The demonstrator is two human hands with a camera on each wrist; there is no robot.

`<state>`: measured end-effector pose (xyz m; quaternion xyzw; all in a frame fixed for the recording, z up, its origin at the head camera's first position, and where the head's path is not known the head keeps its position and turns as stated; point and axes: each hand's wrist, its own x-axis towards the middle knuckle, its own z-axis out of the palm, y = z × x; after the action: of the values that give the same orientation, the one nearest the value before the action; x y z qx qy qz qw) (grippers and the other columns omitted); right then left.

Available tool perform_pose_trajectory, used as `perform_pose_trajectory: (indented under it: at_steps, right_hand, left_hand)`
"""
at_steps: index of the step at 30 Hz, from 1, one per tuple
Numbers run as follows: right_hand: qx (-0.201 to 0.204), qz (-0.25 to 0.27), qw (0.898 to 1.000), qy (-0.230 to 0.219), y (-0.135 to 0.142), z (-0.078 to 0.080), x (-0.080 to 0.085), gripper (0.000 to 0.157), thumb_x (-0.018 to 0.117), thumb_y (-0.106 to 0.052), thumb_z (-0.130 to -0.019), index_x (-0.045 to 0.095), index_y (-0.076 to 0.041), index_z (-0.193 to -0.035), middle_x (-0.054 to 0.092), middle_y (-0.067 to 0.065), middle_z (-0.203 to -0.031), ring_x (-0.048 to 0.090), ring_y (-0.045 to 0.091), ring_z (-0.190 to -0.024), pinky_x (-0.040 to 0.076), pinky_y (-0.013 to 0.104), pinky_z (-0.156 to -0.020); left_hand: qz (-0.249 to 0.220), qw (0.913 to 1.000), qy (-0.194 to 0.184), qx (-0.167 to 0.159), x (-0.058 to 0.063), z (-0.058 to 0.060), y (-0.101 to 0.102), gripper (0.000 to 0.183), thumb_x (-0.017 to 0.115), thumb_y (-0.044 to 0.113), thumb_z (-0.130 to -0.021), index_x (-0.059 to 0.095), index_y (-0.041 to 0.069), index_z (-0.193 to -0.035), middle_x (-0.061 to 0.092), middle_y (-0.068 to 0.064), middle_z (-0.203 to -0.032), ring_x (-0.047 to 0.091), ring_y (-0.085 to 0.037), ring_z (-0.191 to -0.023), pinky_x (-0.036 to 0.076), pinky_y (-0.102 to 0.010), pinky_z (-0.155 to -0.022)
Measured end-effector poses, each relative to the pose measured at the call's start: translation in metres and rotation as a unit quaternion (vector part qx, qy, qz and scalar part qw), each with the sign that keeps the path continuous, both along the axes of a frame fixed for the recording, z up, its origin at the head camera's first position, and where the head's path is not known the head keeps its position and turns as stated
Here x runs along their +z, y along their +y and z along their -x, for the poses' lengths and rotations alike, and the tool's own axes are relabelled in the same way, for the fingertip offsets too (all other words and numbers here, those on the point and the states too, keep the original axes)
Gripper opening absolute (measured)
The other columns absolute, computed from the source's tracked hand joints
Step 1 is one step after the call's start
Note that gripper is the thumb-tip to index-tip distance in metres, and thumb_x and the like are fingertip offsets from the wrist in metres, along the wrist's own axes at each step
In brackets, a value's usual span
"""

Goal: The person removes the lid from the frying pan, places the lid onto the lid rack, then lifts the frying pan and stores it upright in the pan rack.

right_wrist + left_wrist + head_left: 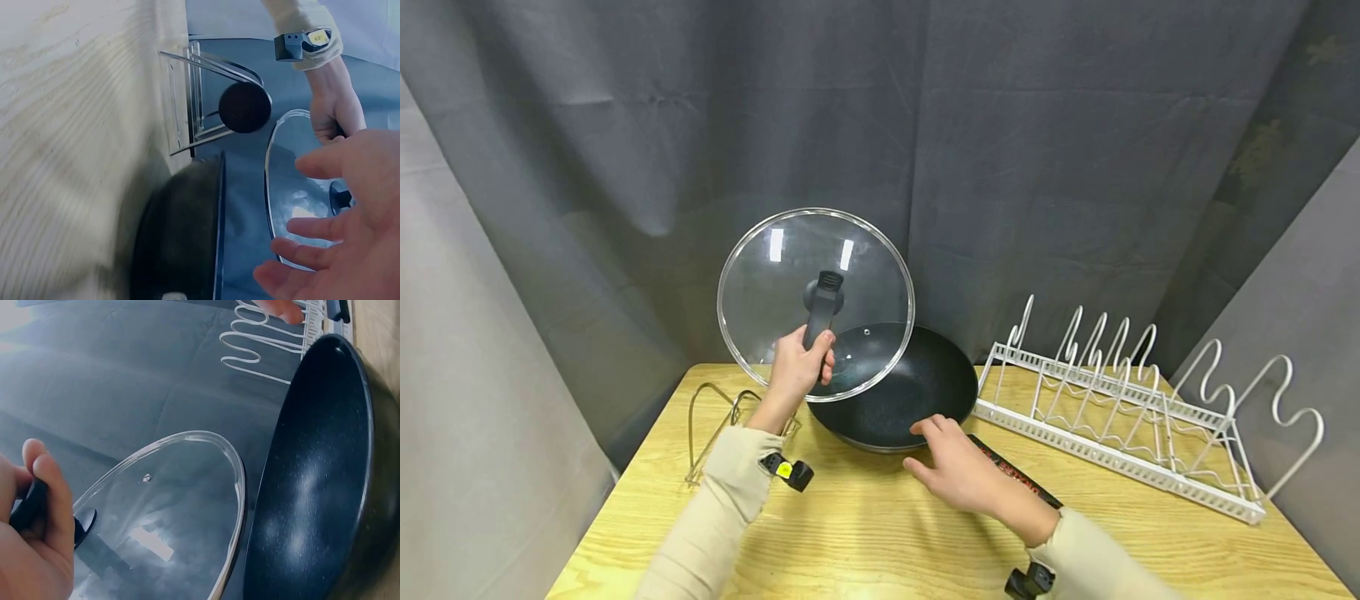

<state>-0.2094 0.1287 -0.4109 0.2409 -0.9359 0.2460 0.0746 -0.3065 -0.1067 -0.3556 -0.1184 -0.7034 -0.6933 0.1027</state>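
Note:
My left hand (pixel 795 365) grips the black handle (pixel 823 310) of a clear glass lid (pixel 751 279), fingers wrapped round it. The lid is raised and tilted nearly upright, its lower edge overlapping a black wok (pixel 928 387) in the head view. In the left wrist view the lid's metal-rimmed edge (pixel 239 506) stands beside the wok's dark inside (pixel 312 469). My right hand (pixel 958 468) hovers by the wok's near rim with fingers spread, holding nothing. Behind it runs the wok's handle (pixel 1017 475), black with red print, partly hidden by the forearm.
A white wire rack (pixel 1097 450) with several wavy dividers fills the right of the wooden table (pixel 842 533). At the left stands a small metal wire stand (pixel 691 429), partly behind the left arm. Grey curtain (pixel 1037 167) hangs behind the table.

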Motion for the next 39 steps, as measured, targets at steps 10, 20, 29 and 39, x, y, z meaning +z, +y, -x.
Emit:
perform_pose_trajectory:
  at_steps: [10,20,29,39]
  right_hand:
    - [0.027,-0.01,1.0,0.005,-0.028,0.009,-0.005,0.043,0.066,-0.031,-0.089,0.055,0.0,-0.116,0.054,0.012,-0.111,0.051,0.028,-0.103,0.046,0.042,-0.084]
    - [0.027,-0.028,0.999,0.018,-0.059,0.022,-0.009,0.046,0.064,-0.033,-0.09,0.056,0.0,-0.121,0.055,0.012,-0.115,0.051,0.027,-0.106,0.045,0.041,-0.089]
    - [0.022,-0.043,0.998,0.035,-0.083,0.03,-0.013,0.045,0.062,-0.036,-0.091,0.057,-0.003,-0.12,0.055,0.01,-0.114,0.052,0.025,-0.106,0.047,0.038,-0.088]
    - [0.044,-0.045,0.996,0.067,-0.105,0.038,-0.016,0.043,0.062,-0.033,-0.092,0.057,-0.004,-0.123,0.056,0.008,-0.118,0.052,0.024,-0.109,0.046,0.034,-0.09]
  left_hand:
    - [0.058,0.9976,0.023,0.031,0.017,-0.024,-0.012,0.02,0.053,0.01,-0.097,0.054,-0.009,-0.089,0.056,-0.01,-0.058,0.052,-0.01,-0.04,0.048,-0.026,-0.041]
    - [0.052,0.9963,0.051,0.045,0.015,-0.022,-0.025,0.022,0.053,0.01,-0.097,0.054,-0.012,-0.094,0.056,-0.009,-0.059,0.052,-0.008,-0.04,0.048,-0.023,-0.042]
    - [0.042,0.9951,0.058,0.068,0.009,-0.011,-0.044,0.022,0.054,0.012,-0.096,0.056,-0.01,-0.092,0.057,-0.009,-0.058,0.052,-0.008,-0.039,0.047,-0.021,-0.042]
    - [0.048,0.9894,0.082,0.11,0.003,-0.005,-0.069,0.031,0.056,0.02,-0.096,0.055,-0.011,-0.094,0.056,-0.001,-0.056,0.051,-0.007,-0.038,0.047,-0.022,-0.041]
